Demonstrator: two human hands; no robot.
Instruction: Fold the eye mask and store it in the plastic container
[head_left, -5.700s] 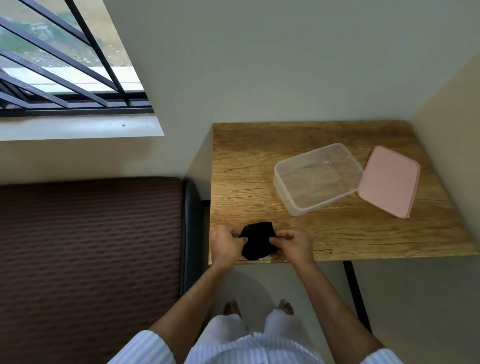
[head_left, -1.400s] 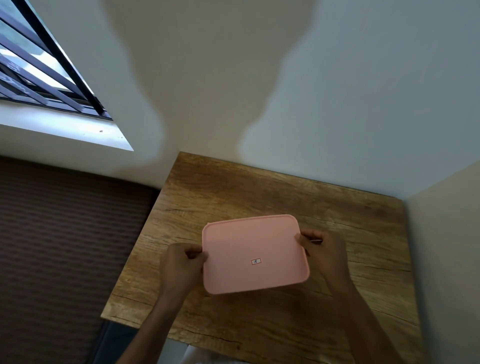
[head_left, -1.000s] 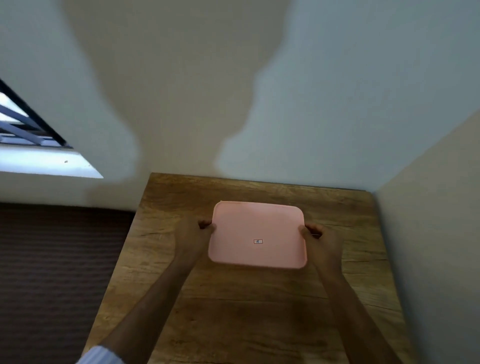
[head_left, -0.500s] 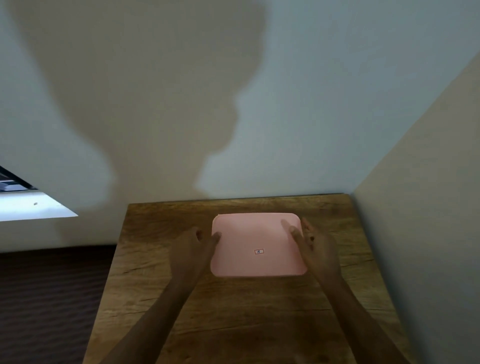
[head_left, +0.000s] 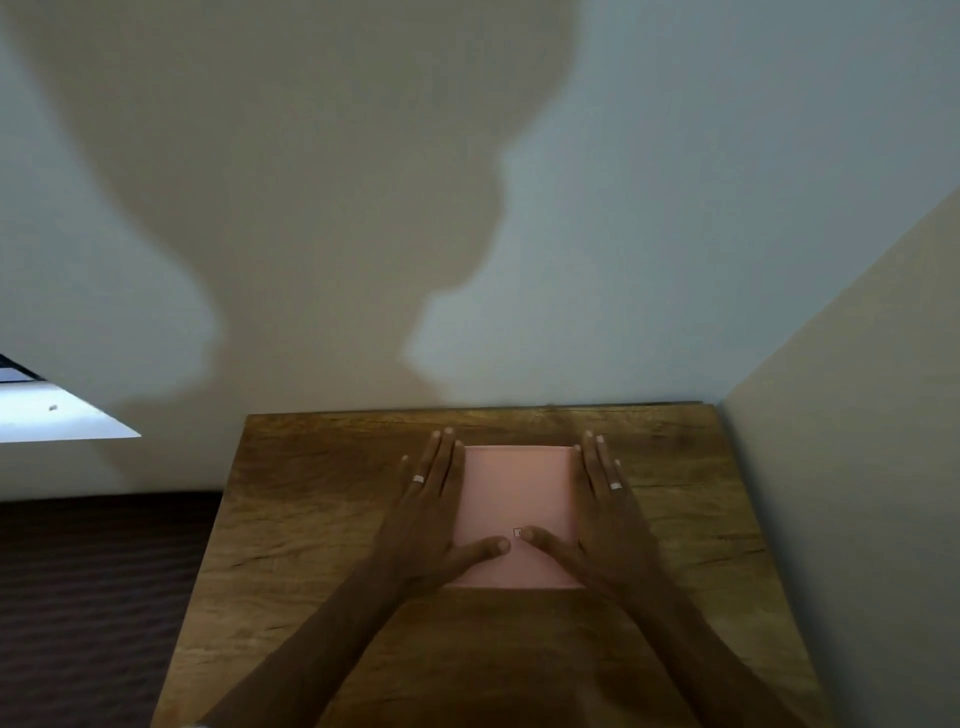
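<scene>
The pink lid (head_left: 517, 493) lies flat on top of the plastic container, whose clear body is hidden beneath it, near the back of the wooden table (head_left: 311, 519). My left hand (head_left: 428, 512) rests flat on the lid's left side, fingers stretched forward, thumb pointing inward. My right hand (head_left: 602, 512) lies flat on the lid's right side in the same way. The two thumbs nearly meet at the lid's small label. The eye mask is not visible.
A wall runs along the table's back edge and another wall (head_left: 857, 467) closes its right side. A window sill (head_left: 62, 423) shows at the left. A dark brown ribbed surface (head_left: 93, 597) lies left of the table.
My hands have moved from the lid's edges onto its top and now lie flat with fingers spread forward. The view has tilted further up toward the wall.
</scene>
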